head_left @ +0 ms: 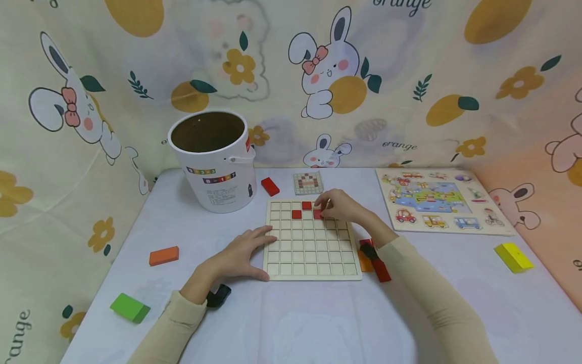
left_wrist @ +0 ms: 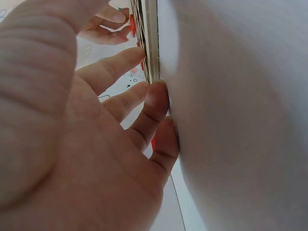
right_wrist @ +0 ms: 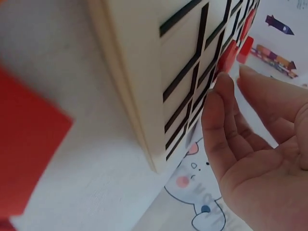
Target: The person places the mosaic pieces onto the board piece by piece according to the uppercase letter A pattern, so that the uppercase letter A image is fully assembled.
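A pale wooden grid board lies flat on the table, with small red square tiles in its upper rows, one of them a red tile in the top row. My right hand reaches over the board's upper right part. Its thumb and fingertips pinch another red tile at a second-row cell; the fingers partly hide it. My left hand rests along the board's left edge, fingers spread and touching the rim, thumb near the lower left corner. Behind the board lies a small pattern card with a coloured grid.
A white bucket stands at the back left, near a red block. Red and orange blocks lie under my right forearm, including a red block. Orange, green and yellow blocks lie outward. A picture puzzle lies back right.
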A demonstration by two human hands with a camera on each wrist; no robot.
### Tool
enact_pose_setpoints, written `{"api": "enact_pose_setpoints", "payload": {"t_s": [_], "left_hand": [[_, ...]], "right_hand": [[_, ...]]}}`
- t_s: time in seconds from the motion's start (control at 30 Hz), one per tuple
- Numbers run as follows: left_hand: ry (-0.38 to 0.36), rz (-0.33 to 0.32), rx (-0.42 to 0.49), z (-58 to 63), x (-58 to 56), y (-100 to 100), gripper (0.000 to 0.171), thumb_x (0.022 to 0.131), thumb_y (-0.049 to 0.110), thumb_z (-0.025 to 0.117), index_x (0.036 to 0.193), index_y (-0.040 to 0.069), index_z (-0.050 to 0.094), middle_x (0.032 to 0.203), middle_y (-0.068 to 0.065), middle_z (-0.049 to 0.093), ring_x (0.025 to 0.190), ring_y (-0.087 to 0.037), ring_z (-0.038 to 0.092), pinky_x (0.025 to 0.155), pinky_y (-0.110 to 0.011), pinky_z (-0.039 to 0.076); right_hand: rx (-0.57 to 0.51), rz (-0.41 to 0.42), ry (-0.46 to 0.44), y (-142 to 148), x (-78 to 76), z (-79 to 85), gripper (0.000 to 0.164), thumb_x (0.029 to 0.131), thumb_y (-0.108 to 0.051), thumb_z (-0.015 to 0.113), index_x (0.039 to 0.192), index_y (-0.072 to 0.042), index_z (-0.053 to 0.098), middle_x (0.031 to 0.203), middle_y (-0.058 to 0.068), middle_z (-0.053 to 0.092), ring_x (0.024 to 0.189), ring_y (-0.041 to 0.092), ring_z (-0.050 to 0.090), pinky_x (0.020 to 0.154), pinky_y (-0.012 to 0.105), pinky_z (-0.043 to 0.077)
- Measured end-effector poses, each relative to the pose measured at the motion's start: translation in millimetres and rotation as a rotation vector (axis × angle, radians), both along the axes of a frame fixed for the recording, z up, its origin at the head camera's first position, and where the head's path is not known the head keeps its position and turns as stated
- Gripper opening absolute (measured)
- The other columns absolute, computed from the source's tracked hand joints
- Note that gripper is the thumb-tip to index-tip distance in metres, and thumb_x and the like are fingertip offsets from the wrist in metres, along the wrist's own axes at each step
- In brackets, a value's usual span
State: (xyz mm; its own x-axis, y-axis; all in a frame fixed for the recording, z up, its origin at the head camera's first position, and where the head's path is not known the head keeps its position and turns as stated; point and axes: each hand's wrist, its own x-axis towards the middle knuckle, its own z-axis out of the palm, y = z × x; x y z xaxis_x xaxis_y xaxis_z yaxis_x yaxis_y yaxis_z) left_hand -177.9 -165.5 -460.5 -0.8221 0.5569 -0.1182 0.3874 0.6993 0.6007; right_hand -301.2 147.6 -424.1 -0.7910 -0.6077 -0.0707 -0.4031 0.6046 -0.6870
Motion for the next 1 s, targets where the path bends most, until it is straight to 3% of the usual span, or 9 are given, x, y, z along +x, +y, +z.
{"api": "enact_pose_setpoints", "payload": {"t_s": [0.17,0.27,0.4,0.5,0.6,0.77,0.9,1.0], "left_hand": [[-0.001,0.002,-0.002,-0.8,-0.3,0.4,0.092,0.071,0.048,0.087,0.149,0.019,0.047,0.165,-0.003,0.021,0.150,-0.033,0.019,0.117,-0.060,0.018],[-0.001,-0.002,-0.006,-0.7,-0.3,0.8,0.092,0.072,0.048,0.087,0.149,0.019,0.047,0.165,-0.003,0.021,0.150,-0.033,0.019,0.117,-0.060,0.018],[-0.005,0.000,-0.005,0.5,0.9,0.3,0.091,0.072,0.047,0.087,0.149,0.019,0.047,0.165,-0.004,0.021,0.150,-0.033,0.019,0.117,-0.060,0.018],[-0.008,0.012,-0.005,1.4,1.9,-0.9,0.091,0.072,0.047,0.088,0.149,0.018,0.048,0.165,-0.004,0.022,0.149,-0.034,0.019,0.117,-0.060,0.018],[-0.003,0.018,-0.007,2.0,2.3,-1.6,0.091,0.071,0.047,0.088,0.148,0.019,0.048,0.164,-0.004,0.023,0.149,-0.034,0.020,0.117,-0.060,0.019],[0.005,0.014,-0.005,2.1,1.7,-1.5,0.091,0.071,0.046,0.088,0.148,0.019,0.048,0.164,-0.004,0.023,0.149,-0.033,0.021,0.116,-0.060,0.019],[0.000,0.011,-0.010,2.5,1.1,-0.1,0.091,0.072,0.047,0.087,0.149,0.020,0.047,0.165,-0.002,0.022,0.149,-0.033,0.021,0.116,-0.060,0.020],[-0.006,0.009,-0.005,3.0,1.0,1.3,0.092,0.072,0.047,0.087,0.149,0.020,0.047,0.165,-0.002,0.021,0.149,-0.033,0.020,0.116,-0.060,0.020]], "right_hand": [[-0.046,0.020,0.036,12.5,9.6,1.6,0.023,0.094,0.002,0.063,0.116,0.007,0.067,0.106,0.019,0.067,0.093,0.029,0.063,0.082,0.042,0.055],[-0.011,0.024,0.068,19.8,21.7,1.9,0.027,0.097,-0.005,0.062,0.122,0.006,0.065,0.121,0.020,0.065,0.112,0.036,0.058,0.096,0.051,0.050],[0.175,0.090,0.118,25.1,40.4,2.2,0.047,0.101,-0.024,0.060,0.139,0.002,0.055,0.150,0.018,0.047,0.143,0.044,0.029,0.110,0.068,0.025],[0.293,0.144,0.122,24.9,50.0,0.5,0.059,0.102,-0.038,0.056,0.148,-0.003,0.046,0.159,0.013,0.033,0.149,0.044,0.010,0.110,0.074,0.012],[0.317,0.153,0.110,23.7,53.5,-2.8,0.062,0.102,-0.043,0.053,0.151,-0.005,0.043,0.162,0.011,0.029,0.150,0.042,0.006,0.110,0.074,0.008],[0.182,0.122,0.129,32.8,53.7,0.5,0.057,0.101,-0.030,0.059,0.148,-0.001,0.045,0.159,0.016,0.032,0.149,0.045,0.011,0.110,0.073,0.010],[0.064,0.026,0.065,60.4,57.2,7.3,0.049,0.095,-0.010,0.067,0.140,0.001,0.054,0.148,0.021,0.047,0.141,0.045,0.032,0.110,0.068,0.025],[0.048,-0.065,-0.007,85.7,63.3,9.0,0.039,0.091,-0.001,0.067,0.130,0.000,0.061,0.133,0.019,0.059,0.127,0.041,0.048,0.104,0.063,0.039]]}}
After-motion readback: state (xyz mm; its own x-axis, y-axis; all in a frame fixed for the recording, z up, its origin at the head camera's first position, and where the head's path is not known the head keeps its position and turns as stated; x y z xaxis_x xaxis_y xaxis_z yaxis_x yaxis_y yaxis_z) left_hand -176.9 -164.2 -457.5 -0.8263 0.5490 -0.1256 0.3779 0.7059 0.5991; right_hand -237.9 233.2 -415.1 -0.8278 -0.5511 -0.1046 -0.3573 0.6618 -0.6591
